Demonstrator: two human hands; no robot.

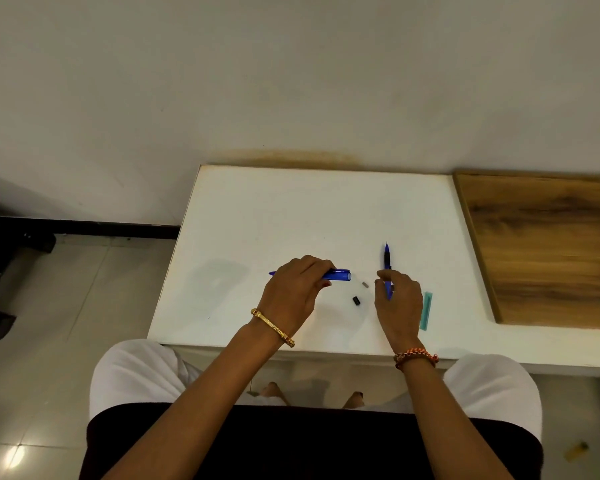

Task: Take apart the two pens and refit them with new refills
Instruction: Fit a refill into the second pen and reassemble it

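On the white table (243, 216) in front of you, both pens are in your hands, and by my reading you are in the taking-apart stage. Your left hand (293, 287) has its fingers curled round a blue pen barrel (338, 274), which lies roughly crosswise, its blunt end towards your right and a thin blue tip showing past the knuckles on the left. Your right hand (397, 299) pinches the second pen (387, 263) near its lower part; that one runs away from you, long axis almost straight up the table, its pointed tip aimed at the far edge.

Between your hands two small loose parts lie on the table: a black piece (356, 301) nearer you and a grey piece (365, 284) just beyond it. They look like bits already taken off, though I cannot tell which pen they belong to. A pale green strip (426, 310) sits just to the right of your right hand, partly hidden by it; it may hold the new refills, but that is unclear.

Next, you likely need to steady one pen and free a hand to draw its old refill out along the barrel's axis. Mind the small parts, since a sweep of your wrist could scatter them.
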